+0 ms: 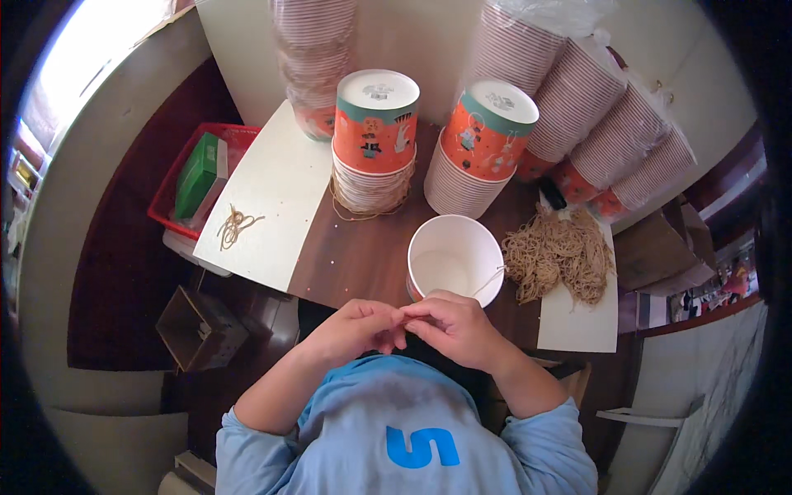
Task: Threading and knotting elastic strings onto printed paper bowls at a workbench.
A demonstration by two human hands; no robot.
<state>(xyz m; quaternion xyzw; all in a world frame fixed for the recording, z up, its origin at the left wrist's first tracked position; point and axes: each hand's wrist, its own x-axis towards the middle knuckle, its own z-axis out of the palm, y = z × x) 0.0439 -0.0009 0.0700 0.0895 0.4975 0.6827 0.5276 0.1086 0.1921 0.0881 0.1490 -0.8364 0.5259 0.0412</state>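
In front of my body my left hand (361,330) and my right hand (455,327) meet at the fingertips, thumbs and fingers pinched together. Whatever they pinch is too small to make out. Just beyond them stands a white paper bucket (445,241), its mouth up and tilted toward me. A thin piece of twine (488,281) crosses the bucket's right rim and runs down toward my right hand, where its end is lost from sight. To the right of the bucket lies a large tangled heap of tan twine pieces (561,254).
Behind stand upturned stacks of orange-and-green paper buckets (375,136), one ringed with twine loops. Plastic-wrapped bucket stacks (577,95) lean at the back right. A few twine strands (238,228) lie at left. A red basket (169,194) and cardboard box (198,330) sit beyond the table's left edge.
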